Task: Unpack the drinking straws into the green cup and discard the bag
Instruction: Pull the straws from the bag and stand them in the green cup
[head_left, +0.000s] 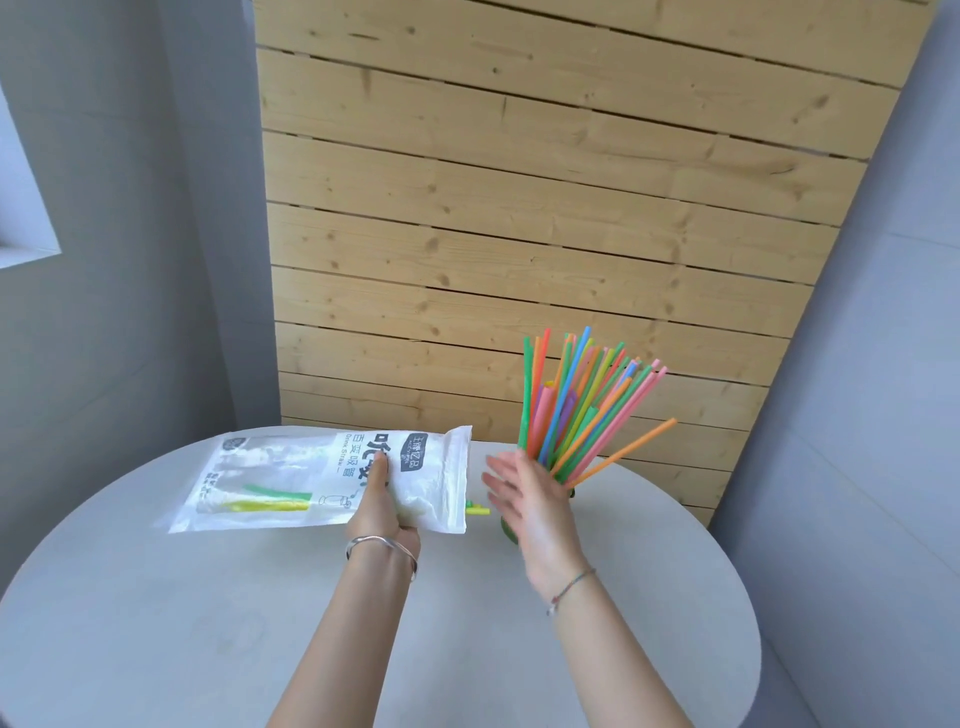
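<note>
My left hand (383, 506) grips a white and clear plastic straw bag (291, 480), held flat above the round table with its open end to the right. A green and a yellow straw (270, 499) show through the bag, and yellow-green straw tips (478, 508) stick out of its mouth. Just right of the bag, my right hand (524, 501) is open with fingers spread, holding nothing. It covers most of the green cup (506, 527). A fan of many coloured straws (582, 410) stands in that cup, behind my right hand.
The round pale grey table (208, 613) fills the lower view, with its far edge against a wooden slat panel (519, 208). Grey walls stand on both sides.
</note>
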